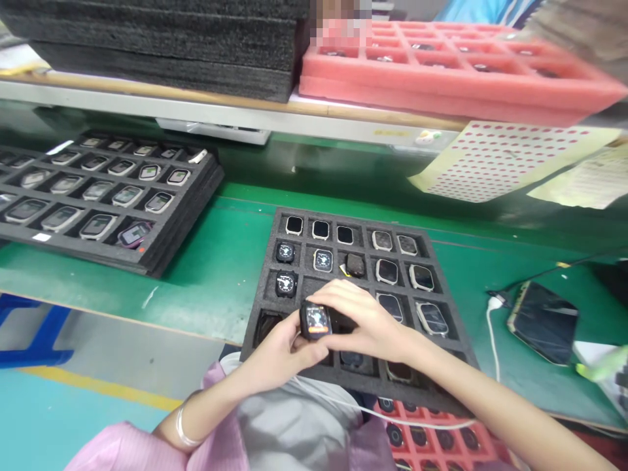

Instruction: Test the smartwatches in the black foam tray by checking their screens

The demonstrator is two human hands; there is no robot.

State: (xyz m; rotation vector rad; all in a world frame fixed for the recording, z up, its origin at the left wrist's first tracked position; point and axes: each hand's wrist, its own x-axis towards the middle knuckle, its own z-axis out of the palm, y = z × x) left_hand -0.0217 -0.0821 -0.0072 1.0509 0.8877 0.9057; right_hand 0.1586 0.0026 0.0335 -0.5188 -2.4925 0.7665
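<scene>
A black smartwatch (316, 320) with a lit screen is held above a dark foam tray (360, 383). My left hand (284, 350) grips it from the lower left, thumb beneath the screen. From the right, my right hand (366, 318) closes round its top and side, fingers bent. More watches lie in the tray's square pockets, among them a lit one (323, 260) and a silver-rimmed one (432, 318). My hands and forearms hide some of the middle and front pockets. A white cable (392, 418) passes below my hands.
Stacked foam trays (181, 242) with watches stand on the green bench at left. Pink foam trays (441, 98) and black foam sheets (161, 59) sit on the shelf above. A dark phone-like device (544, 324) lies at right. Below the bench edge is a red tray (432, 451) of round parts.
</scene>
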